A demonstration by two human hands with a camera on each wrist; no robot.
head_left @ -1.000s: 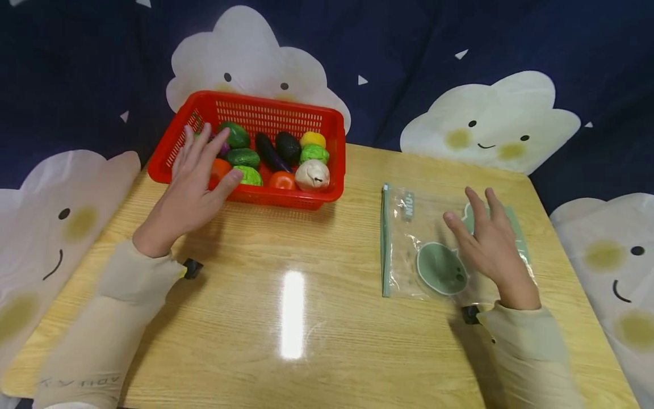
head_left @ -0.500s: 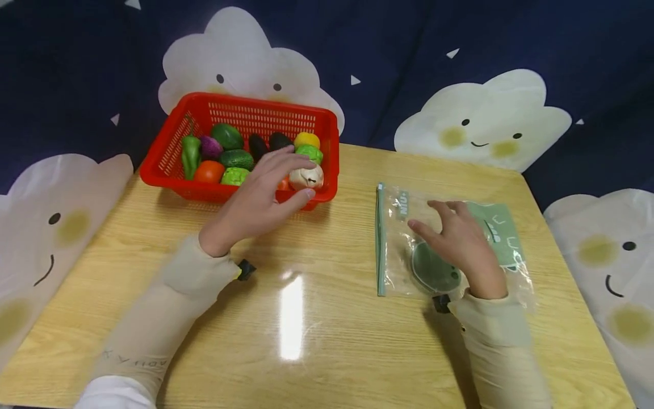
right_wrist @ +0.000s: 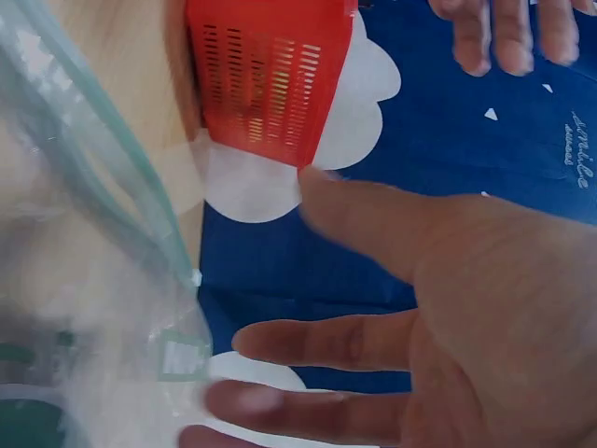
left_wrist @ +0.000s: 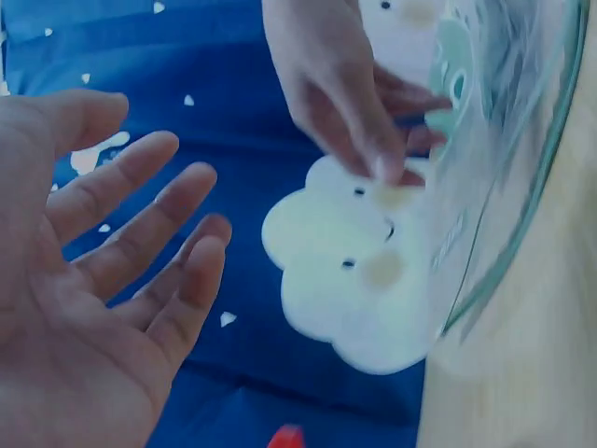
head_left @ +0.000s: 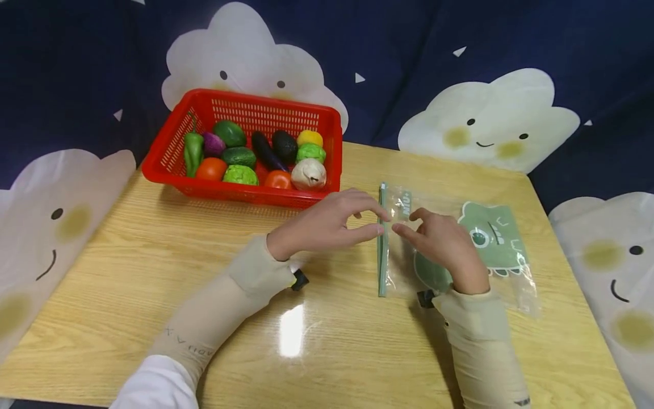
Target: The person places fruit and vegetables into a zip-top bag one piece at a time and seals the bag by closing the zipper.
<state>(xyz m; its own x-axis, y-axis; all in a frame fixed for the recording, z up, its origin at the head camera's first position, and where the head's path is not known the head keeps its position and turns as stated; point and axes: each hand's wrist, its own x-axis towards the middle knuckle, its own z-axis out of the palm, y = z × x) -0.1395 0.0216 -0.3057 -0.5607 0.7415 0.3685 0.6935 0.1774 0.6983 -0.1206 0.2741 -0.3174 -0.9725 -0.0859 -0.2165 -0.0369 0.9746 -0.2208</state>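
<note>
A clear zip bag (head_left: 401, 267) with a green zip strip and green cartoon prints lies flat on the table. My left hand (head_left: 337, 224) hovers by the strip from the left, thumb and fingers apart. Over the bag, close to the strip, is my right hand (head_left: 441, 241), its fingertips near the left hand's. Both wrist views show relaxed, spread fingers with nothing in them: the left hand (left_wrist: 103, 261) and the right hand (right_wrist: 448, 308) look apart from the bag. My right hand and wrist partly hide the round green print.
A red basket (head_left: 245, 196) stands at the back left. It holds several vegetables, among them a green pepper (head_left: 193, 153), an eggplant (head_left: 268, 152) and a white bulb (head_left: 309, 174). Behind the wooden table (head_left: 153, 295) hangs a dark blue cloth (head_left: 378, 34) with clouds.
My left hand has moved right, from above the basket to the bag's zip strip. My right hand has shifted left over the bag towards the same strip.
</note>
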